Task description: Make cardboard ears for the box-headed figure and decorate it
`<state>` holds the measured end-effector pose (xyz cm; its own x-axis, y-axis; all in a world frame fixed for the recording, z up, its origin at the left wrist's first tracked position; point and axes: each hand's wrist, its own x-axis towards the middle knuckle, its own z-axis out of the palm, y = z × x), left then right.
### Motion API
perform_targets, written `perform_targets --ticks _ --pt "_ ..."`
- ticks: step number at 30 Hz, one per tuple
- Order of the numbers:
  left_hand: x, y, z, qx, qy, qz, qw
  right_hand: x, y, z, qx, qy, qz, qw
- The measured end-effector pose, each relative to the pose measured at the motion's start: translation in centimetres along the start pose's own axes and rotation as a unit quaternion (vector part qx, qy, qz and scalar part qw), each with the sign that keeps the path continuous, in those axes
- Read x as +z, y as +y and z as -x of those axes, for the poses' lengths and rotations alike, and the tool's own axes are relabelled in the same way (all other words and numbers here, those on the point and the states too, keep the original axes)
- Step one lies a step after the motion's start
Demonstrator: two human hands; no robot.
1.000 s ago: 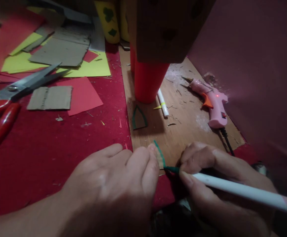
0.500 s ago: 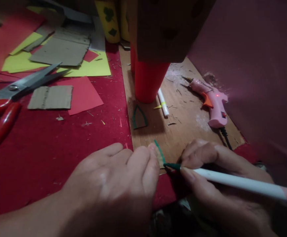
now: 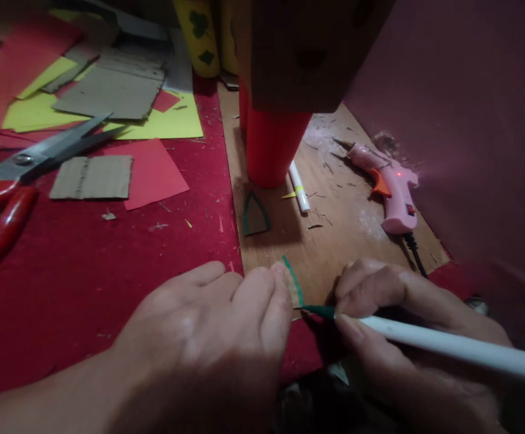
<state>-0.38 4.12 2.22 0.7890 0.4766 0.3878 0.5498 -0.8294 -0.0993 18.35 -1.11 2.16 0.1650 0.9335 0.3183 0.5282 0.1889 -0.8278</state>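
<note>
Under the closed fingers of my left hand (image 3: 226, 319), a small cardboard piece (image 3: 295, 292) is pressed to the brown board's front edge; most of it is hidden by the fingers. A green line runs along its right edge. My right hand (image 3: 393, 325) grips a white marker (image 3: 443, 342) with a green tip, which touches the piece's lower right corner. Farther up the board lies a second cardboard piece (image 3: 257, 218), pointed at the top, with green along its curved sides.
A pink glue gun (image 3: 398, 187) with a lit red light lies on the board (image 3: 348, 235) at right. A red cylinder (image 3: 273, 147) stands under a dark box shape (image 3: 298, 54). Red-handled scissors (image 3: 27, 163), cardboard (image 3: 108, 90) and a red paper (image 3: 158, 175) are at left.
The marker tip has moved slightly down and right along the piece's edge to its lower corner, and my right hand with it. My left hand stays in place.
</note>
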Motion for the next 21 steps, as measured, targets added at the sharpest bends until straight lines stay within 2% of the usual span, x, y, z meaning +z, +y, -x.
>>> perform_targets --ticks 5,12,17,21 --pt "-0.09 0.03 -0.05 -0.002 0.004 -0.013 1.0 0.16 -0.08 0.04 -0.002 -0.001 0.028 1.0" --pt "0.18 -0.07 0.09 0.0 0.01 0.007 1.0 0.06 0.19 -0.07 -0.003 0.0 -0.023 1.0" --pt "0.34 0.02 0.21 -0.004 0.015 0.007 1.0 0.46 -0.11 0.23 0.023 0.035 0.008 0.999" --pt "0.1 0.03 0.06 -0.005 0.006 0.012 1.0 0.45 -0.57 0.03 0.032 0.027 0.037 0.998"
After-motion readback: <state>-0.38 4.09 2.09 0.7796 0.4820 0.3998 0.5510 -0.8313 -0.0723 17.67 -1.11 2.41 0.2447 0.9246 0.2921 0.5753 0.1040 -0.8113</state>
